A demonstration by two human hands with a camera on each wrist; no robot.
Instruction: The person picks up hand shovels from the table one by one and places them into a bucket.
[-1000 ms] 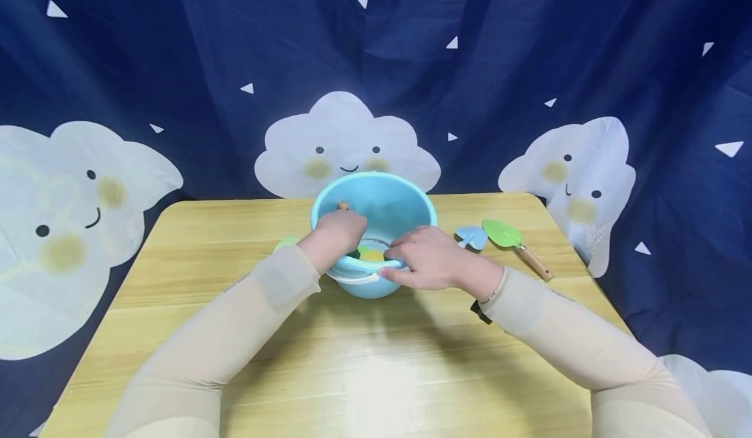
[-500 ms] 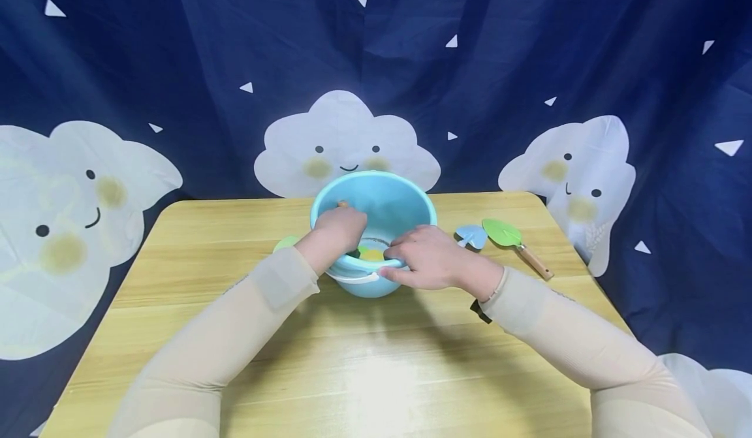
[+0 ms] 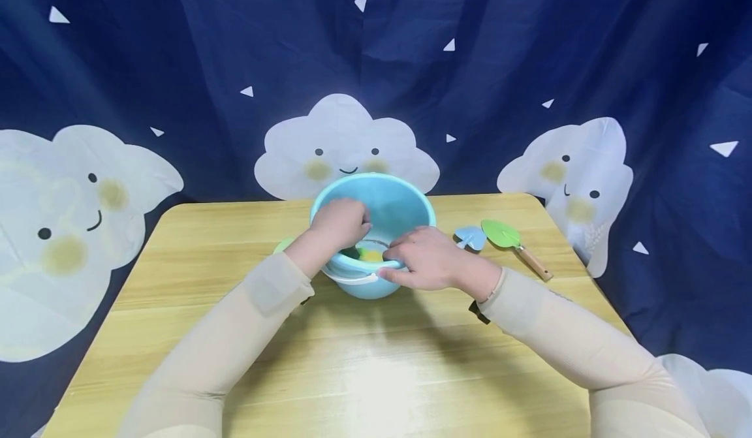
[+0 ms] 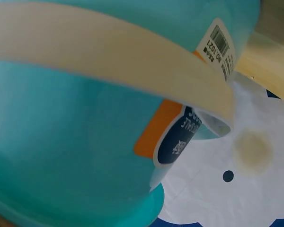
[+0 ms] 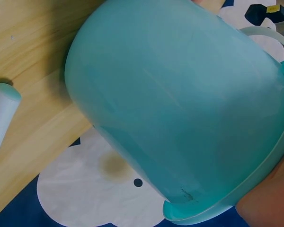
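In the head view, a light-blue bucket (image 3: 405, 196) stands tilted toward me on the wooden table. My right hand (image 3: 429, 258) grips its front right rim, thumb outside and fingers over the inner side. Over the left rim reaches my left hand (image 3: 341, 222), its knuckles bent inside the bucket. Whatever lies between its fingers is hidden. Down in the bucket, something green and yellow (image 3: 370, 255) shows. The white bucket handle (image 3: 352, 280) hangs at the front; the left wrist view shows it close up, before a label (image 4: 173, 132) on the bucket wall.
To the right of the bucket lie a small blue shovel (image 3: 472, 237) and a green trowel (image 3: 502, 234) with a wooden grip. Part of a light-green thing (image 3: 283, 245) shows at the bucket's left. A dark blue cloud-print curtain (image 3: 411, 46) hangs behind the table (image 3: 376, 359).
My left hand has shifted up and a little to the left. The wooden handle end that showed above it is out of sight now. My right hand has stayed on the rim.
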